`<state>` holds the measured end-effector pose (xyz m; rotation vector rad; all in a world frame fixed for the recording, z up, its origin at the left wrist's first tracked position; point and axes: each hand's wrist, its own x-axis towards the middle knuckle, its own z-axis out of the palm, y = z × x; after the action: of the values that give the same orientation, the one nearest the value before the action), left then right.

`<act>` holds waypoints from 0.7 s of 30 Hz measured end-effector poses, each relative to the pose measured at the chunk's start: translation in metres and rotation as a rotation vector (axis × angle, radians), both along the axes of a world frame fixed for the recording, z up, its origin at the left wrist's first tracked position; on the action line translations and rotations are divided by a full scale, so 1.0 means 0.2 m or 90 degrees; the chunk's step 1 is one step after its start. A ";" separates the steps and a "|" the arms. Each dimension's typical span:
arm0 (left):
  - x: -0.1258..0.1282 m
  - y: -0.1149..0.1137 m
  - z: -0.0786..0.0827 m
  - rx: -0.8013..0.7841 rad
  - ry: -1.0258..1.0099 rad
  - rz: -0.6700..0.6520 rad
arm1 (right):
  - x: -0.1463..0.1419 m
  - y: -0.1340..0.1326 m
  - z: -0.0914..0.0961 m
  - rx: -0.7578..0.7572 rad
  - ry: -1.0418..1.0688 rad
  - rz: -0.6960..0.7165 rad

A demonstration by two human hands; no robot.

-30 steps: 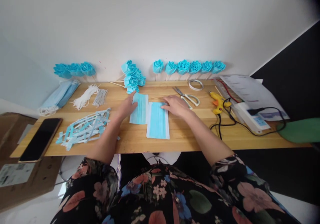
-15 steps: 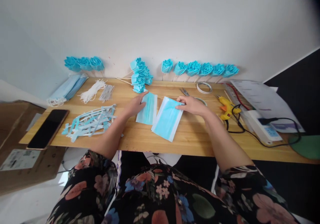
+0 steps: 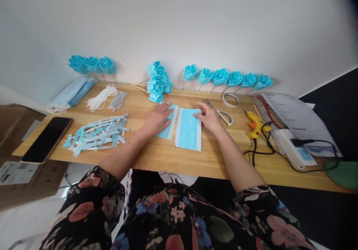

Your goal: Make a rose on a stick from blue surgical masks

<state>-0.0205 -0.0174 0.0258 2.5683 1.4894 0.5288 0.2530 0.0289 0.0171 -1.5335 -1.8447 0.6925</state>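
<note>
Two flat pieces of blue face-mask fabric with white edges lie side by side on the wooden table. My left hand (image 3: 159, 119) rests palm down with fingers spread over the left mask piece (image 3: 170, 130), covering much of it. The right mask piece (image 3: 188, 132) looks like a small stack, its layered edges showing at the lower left. At its upper right corner is my right hand (image 3: 209, 116), thumb touching the sheet's edge and the other fingers curved apart from it. Scissors (image 3: 225, 117) with white handles lie just beyond that hand, partly hidden.
Cut strips (image 3: 97, 134), white ear loops (image 3: 102, 97) and thin wires (image 3: 118, 101) lie left, near a phone (image 3: 47, 140) and whole masks (image 3: 73, 92). Blue fabric flowers (image 3: 220, 77) line the wall. A tape roll (image 3: 231, 100), yellow glue gun (image 3: 257, 125) and power strip (image 3: 296, 149) are right.
The right mask piece has turned from slanted to nearly straight and lies flat beside the left one. My left hand has spread across the left piece; my right hand has loosened its pinch.
</note>
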 end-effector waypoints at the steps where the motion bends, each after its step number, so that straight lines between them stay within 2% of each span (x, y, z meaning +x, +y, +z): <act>1: 0.01 0.00 -0.02 -0.022 0.011 -0.015 | 0.00 0.00 -0.01 0.000 0.025 -0.025; 4: 0.01 0.01 -0.05 -0.068 0.024 -0.025 | -0.01 0.00 -0.02 0.012 0.076 -0.059; 8: -0.01 0.03 -0.08 -0.075 -0.011 -0.037 | -0.02 -0.02 -0.01 0.024 0.086 -0.065; 12: -0.04 0.06 -0.10 -0.077 -0.153 -0.006 | -0.02 -0.04 0.03 0.095 0.084 -0.033; 15: -0.02 0.07 -0.05 -0.086 -0.336 0.054 | -0.02 -0.06 0.06 0.142 0.167 0.006; 17: 0.02 0.07 0.01 -0.144 -0.460 0.061 | -0.03 -0.07 0.09 0.103 0.243 0.008; 21: 0.18 0.05 0.12 -0.374 -0.635 -0.039 | -0.06 -0.09 0.11 -0.010 0.372 -0.017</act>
<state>0.0149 -0.0073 0.0502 1.4957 0.9720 0.9762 0.2417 0.0111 0.0401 -1.1919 -1.3760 1.0169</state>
